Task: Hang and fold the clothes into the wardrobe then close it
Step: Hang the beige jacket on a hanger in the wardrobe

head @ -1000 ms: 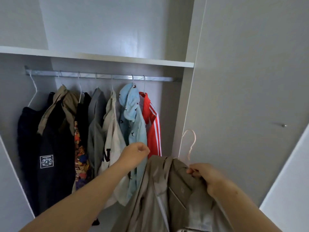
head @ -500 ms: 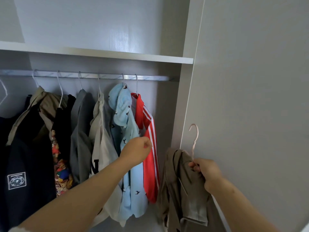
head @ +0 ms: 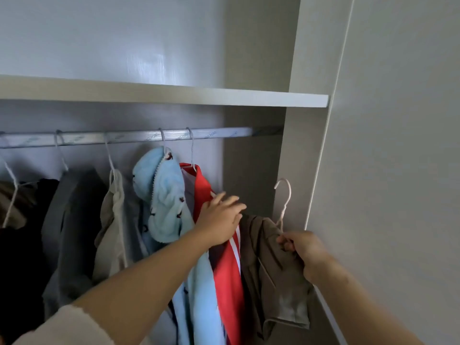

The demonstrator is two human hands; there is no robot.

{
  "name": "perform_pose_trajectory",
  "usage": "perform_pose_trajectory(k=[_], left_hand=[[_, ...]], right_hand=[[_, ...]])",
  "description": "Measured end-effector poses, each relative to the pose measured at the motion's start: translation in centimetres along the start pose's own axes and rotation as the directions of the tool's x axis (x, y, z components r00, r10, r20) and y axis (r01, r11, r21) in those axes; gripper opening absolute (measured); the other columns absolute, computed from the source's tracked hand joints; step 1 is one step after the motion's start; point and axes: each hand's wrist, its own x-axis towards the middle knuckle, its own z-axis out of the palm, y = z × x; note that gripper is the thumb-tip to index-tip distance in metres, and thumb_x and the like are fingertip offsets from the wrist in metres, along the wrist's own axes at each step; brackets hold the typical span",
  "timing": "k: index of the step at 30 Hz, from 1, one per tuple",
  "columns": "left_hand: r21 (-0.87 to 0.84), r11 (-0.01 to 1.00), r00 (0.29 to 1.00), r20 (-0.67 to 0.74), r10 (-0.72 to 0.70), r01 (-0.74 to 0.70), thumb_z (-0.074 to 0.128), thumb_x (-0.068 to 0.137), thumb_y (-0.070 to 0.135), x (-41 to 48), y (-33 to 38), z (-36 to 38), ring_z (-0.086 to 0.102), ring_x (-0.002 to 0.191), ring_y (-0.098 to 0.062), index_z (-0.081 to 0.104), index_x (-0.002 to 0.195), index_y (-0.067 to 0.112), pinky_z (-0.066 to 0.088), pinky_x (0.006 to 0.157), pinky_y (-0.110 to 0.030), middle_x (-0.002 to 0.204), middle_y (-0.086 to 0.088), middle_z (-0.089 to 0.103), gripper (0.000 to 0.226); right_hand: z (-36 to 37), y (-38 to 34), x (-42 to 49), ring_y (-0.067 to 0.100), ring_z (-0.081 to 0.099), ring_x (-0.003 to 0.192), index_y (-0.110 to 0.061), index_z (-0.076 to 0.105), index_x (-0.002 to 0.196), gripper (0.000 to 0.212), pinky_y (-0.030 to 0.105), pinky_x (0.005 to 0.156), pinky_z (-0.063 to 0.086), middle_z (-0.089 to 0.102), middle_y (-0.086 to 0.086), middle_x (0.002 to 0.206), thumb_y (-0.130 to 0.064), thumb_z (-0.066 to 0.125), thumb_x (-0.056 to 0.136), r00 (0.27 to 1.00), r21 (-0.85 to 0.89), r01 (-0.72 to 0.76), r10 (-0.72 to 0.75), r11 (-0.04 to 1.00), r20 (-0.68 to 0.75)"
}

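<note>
My right hand [head: 302, 250] grips the neck of a white hanger [head: 283, 202] that carries a brown jacket [head: 271, 275], held below the right end of the rail [head: 124, 138]. With its fingers spread, my left hand [head: 221, 220] presses against the red jacket [head: 224, 270], the last garment hanging on the rail. The hook of the hanger is free in the air, well under the rail. A light blue hooded garment [head: 164, 195] hangs just left of the red one.
Further left on the rail hang a beige garment [head: 112, 220], a grey one [head: 72, 220] and dark ones. A shelf [head: 174, 95] runs above the rail. The wardrobe's side panel [head: 296, 170] and a closed door [head: 398, 170] stand at the right.
My view has come closer to the rail. The right hand has lifted the hanger with the brown jacket. The left hand has opened from a loose fist and reached the red jacket.
</note>
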Motion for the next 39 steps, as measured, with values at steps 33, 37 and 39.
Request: perform_pose_trajectory(k=[33,37,39], left_hand=[[-0.548,0.712,0.847,-0.011,-0.532,0.440,0.069,0.078,0.014,7.0,-9.3,-1.0,0.059,0.104,-0.014,0.062,0.116,0.022,0.040,0.081,-0.012,0.119,0.000,0.060,0.040],[-0.586,0.692,0.852,-0.004,-0.524,0.423,0.075,0.072,0.017,7.5,-8.5,-0.2,0.060,0.101,-0.014,0.062,0.115,0.021,0.047,0.088,-0.021,0.113,-0.001,0.063,0.046],[-0.577,0.707,0.860,-0.015,-0.510,0.409,0.075,0.072,0.017,7.7,-8.3,0.0,0.059,0.101,-0.013,0.062,0.114,0.022,0.045,0.088,-0.018,0.114,0.001,0.062,0.044]], right_hand=[[14.2,-13.4,17.8,0.021,0.048,0.053,-0.007,0.052,0.059,0.029,0.028,0.051,0.037,0.053,0.011,0.060,-0.005,0.053,0.088,0.934,-0.211,0.344,-0.310,0.915,0.180],[14.1,-12.4,18.5,0.018,0.049,0.054,-0.010,0.059,0.063,0.027,0.023,0.047,0.038,0.055,0.009,0.062,0.006,0.051,0.083,0.921,-0.216,0.382,-0.353,0.898,0.163],[13.9,-12.0,18.6,0.021,0.056,0.065,-0.008,0.066,0.082,0.018,0.023,0.054,0.043,0.061,0.009,0.073,0.002,0.051,0.083,0.919,-0.190,0.393,-0.376,0.900,0.118]])
